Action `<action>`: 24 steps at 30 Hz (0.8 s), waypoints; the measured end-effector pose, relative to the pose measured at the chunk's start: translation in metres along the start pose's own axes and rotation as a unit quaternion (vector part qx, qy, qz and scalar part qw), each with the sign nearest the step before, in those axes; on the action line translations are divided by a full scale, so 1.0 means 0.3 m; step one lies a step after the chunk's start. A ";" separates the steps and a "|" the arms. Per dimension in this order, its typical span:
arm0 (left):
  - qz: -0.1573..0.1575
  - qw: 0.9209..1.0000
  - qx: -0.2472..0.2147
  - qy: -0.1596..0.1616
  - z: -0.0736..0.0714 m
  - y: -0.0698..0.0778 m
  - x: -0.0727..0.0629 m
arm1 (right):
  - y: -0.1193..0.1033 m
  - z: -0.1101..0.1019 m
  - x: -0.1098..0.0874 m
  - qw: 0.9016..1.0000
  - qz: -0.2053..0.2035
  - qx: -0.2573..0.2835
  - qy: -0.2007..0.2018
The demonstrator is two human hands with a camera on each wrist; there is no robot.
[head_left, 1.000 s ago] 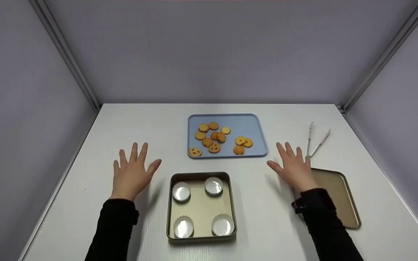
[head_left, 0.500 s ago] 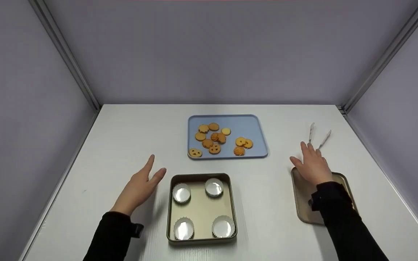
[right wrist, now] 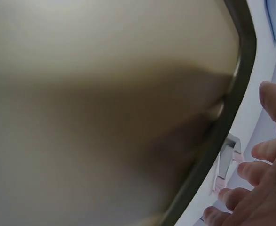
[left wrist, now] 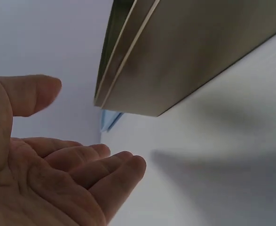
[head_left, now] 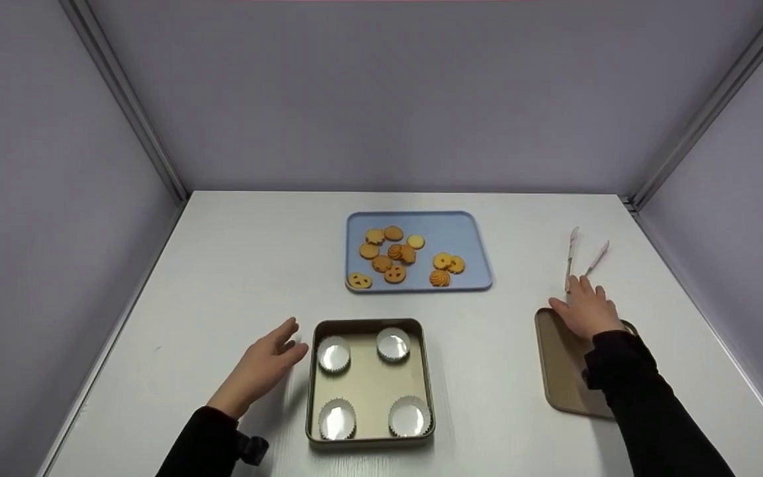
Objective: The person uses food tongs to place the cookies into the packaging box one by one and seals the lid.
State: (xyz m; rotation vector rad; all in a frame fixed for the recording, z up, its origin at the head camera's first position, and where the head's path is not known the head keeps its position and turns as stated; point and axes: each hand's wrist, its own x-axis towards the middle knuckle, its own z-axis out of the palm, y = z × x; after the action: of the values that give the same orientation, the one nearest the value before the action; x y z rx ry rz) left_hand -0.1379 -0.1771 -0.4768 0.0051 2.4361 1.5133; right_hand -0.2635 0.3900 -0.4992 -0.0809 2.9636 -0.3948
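In the head view my right hand (head_left: 591,313) hovers over the far edge of a gold tin lid (head_left: 567,374). Its fingertips are close to the near end of a pair of tongs (head_left: 571,253), whose pinkish-white arms spread away from me. The right wrist view shows loosely bent fingers with the tongs (right wrist: 228,157) beyond them; contact cannot be made out. My left hand (head_left: 259,368), relaxed and holding nothing, hangs beside the left wall of a gold rectangular tin (head_left: 371,387). Several fluted cupcake liners (head_left: 334,354) stand in the tin's corners.
Behind the tin lies a blue tray (head_left: 454,228) bearing several cookies (head_left: 395,273) of different shapes. Grey panels (head_left: 381,99) wall in the white table (head_left: 249,265) at the back and both sides.
My right hand has moved right, from left of the lid to the tongs' near end. My left hand has moved towards me and right, to the tin's side, its spread fingers now relaxed.
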 end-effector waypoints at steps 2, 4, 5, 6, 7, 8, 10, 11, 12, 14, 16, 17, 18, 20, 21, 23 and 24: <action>-0.005 1.000 -0.020 -0.002 0.008 -0.010 0.000 | 0.004 0.002 0.004 1.000 -0.004 -0.002 -0.003; -0.006 1.000 -0.029 -0.002 0.016 -0.018 0.003 | 0.008 0.003 0.007 1.000 -0.007 -0.002 -0.006; -0.008 0.999 -0.033 0.000 0.019 -0.021 0.006 | 0.009 0.003 0.008 1.000 -0.009 -0.003 -0.008; -0.008 0.999 -0.033 0.003 0.023 -0.023 0.008 | 0.011 0.003 0.008 1.000 -0.011 -0.001 -0.009; -0.008 0.999 -0.032 0.006 0.027 -0.025 0.012 | 0.012 0.004 0.008 1.000 -0.013 -0.001 -0.008; -0.007 1.000 -0.028 0.011 0.032 -0.026 0.016 | 0.013 0.004 0.008 1.000 -0.015 -0.002 -0.007; -0.009 1.000 -0.021 0.020 0.041 -0.028 0.023 | 0.012 0.007 0.008 1.000 -0.019 -0.007 -0.003; -0.010 1.000 -0.016 0.025 0.045 -0.030 0.026 | 0.010 0.008 0.009 1.000 -0.021 -0.010 -0.001; -0.011 0.999 -0.012 0.029 0.050 -0.031 0.028 | 0.008 0.009 0.009 1.000 -0.023 -0.013 0.000; -0.013 0.999 -0.006 0.034 0.057 -0.034 0.033 | 0.002 0.010 0.010 0.999 -0.027 -0.020 0.000; -0.012 0.999 -0.002 0.039 0.063 -0.034 0.035 | -0.009 0.010 0.009 0.999 -0.033 -0.024 -0.002; -0.011 0.999 -0.002 0.040 0.066 -0.034 0.035 | -0.013 0.010 0.008 0.999 -0.036 -0.027 -0.002; -0.010 0.999 -0.004 0.042 0.068 -0.033 0.036 | -0.019 0.010 0.007 0.999 -0.040 -0.029 0.000; -0.010 0.999 -0.012 0.048 0.070 -0.031 0.035 | -0.031 0.009 0.004 0.998 -0.046 -0.033 0.005; -0.011 0.999 -0.020 0.049 0.071 -0.029 0.033 | -0.036 0.010 0.003 0.998 -0.050 -0.036 0.008; -0.014 0.998 -0.040 0.048 0.073 -0.027 0.031 | -0.045 0.013 0.001 0.997 -0.056 -0.040 0.015; -0.014 0.998 -0.047 0.047 0.074 -0.027 0.030 | -0.048 0.014 -0.001 0.997 -0.059 -0.042 0.017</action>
State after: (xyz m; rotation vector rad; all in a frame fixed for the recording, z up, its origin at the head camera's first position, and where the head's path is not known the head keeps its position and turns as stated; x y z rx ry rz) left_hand -0.1403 -0.1600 -0.4952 -0.1203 2.4231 1.6485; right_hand -0.2621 0.3750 -0.4994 -0.2611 3.0183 -0.2888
